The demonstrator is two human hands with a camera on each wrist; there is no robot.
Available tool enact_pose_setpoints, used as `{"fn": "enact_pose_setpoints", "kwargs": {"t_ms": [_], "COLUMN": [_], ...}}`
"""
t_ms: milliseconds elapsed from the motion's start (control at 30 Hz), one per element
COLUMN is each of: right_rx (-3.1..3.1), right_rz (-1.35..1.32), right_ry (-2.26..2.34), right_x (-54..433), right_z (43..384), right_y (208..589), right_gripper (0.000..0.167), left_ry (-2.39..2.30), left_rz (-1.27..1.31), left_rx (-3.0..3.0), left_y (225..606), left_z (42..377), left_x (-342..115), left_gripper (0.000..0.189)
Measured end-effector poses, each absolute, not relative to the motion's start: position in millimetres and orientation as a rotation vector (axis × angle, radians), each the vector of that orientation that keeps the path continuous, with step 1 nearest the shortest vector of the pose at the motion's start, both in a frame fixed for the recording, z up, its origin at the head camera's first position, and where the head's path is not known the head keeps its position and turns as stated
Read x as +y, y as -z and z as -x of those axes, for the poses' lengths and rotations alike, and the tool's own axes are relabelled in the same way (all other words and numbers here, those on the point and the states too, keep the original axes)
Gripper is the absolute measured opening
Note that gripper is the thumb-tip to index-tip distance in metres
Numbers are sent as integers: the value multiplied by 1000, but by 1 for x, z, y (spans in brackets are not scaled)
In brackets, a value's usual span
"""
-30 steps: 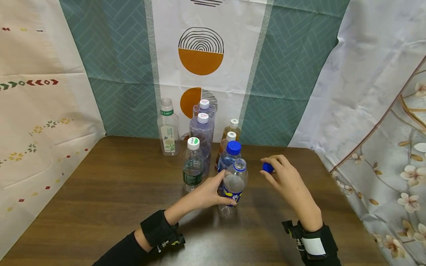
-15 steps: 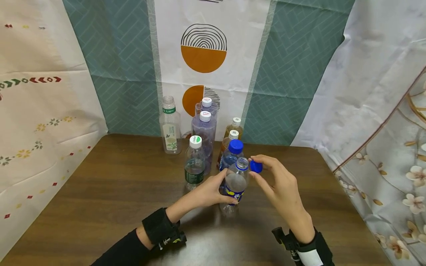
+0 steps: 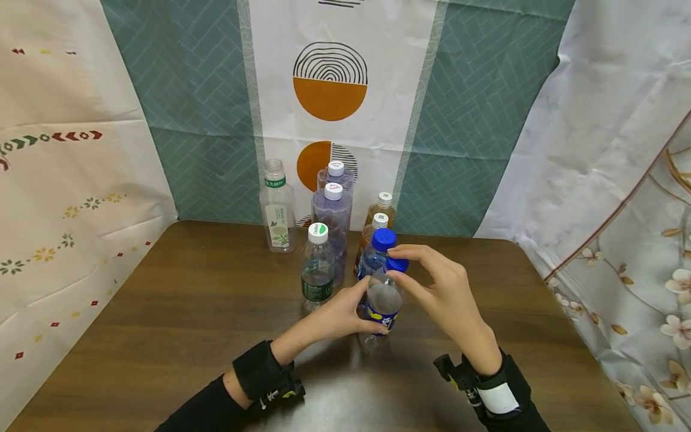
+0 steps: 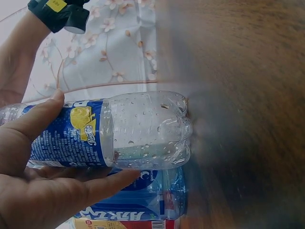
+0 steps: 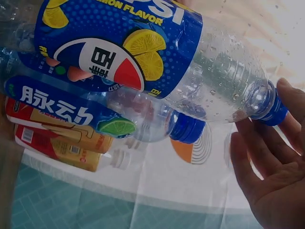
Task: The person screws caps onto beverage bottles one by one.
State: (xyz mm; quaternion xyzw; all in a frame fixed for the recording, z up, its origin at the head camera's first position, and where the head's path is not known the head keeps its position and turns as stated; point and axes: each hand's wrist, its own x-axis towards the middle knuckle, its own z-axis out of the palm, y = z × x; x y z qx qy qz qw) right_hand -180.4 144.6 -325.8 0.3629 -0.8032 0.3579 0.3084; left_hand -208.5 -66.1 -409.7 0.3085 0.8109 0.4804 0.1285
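My left hand (image 3: 337,315) grips a clear Pepsi bottle (image 3: 384,295) round its blue label, which shows lemon slices in the right wrist view. The bottle stands upright on the table, with droplets inside its clear plastic (image 4: 143,129). At its mouth, my right hand (image 3: 445,288) pinches a blue bottle cap (image 3: 397,264) between thumb and fingers. In the right wrist view the cap (image 5: 275,110) sits over the bottle's neck; whether its thread is engaged I cannot tell. Close behind stands another bottle with a blue cap (image 3: 384,239) and a blue label (image 5: 57,105).
Left of the Pepsi bottle is a green-labelled bottle (image 3: 317,282) with a white cap. Two purplish bottles (image 3: 332,219) stand behind it, and an uncapped clear bottle (image 3: 278,216) is at the back left. Two amber bottles (image 3: 381,210) stand near the patterned cloth (image 3: 453,138).
My right hand has moved left with the blue cap, from beside the Pepsi bottle onto its open mouth. The left hand keeps its grip on the bottle in the same place.
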Motion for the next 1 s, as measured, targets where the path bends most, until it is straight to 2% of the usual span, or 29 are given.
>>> {"fn": "enact_pose_setpoints", "kwargs": {"t_ms": [500,700,1000], "right_rx": [-2126,-2168,-2241], "right_rz": [-943,-1045,-1312], "right_ry": [-987,-876,-682], "right_x": [145,155,166], "right_z": [180,180,187], "right_y": [327,312,285], "right_gripper": [36,35,46], "left_ry": [-1409,-1410,-1414], "left_rz": [-877,-888,-907], "left_rx": [2343,2341,2338], "left_y": [408,410,409], "left_z": [207,208,208], "left_x": [-66,-67,-66], "left_gripper": [75,76,76]}}
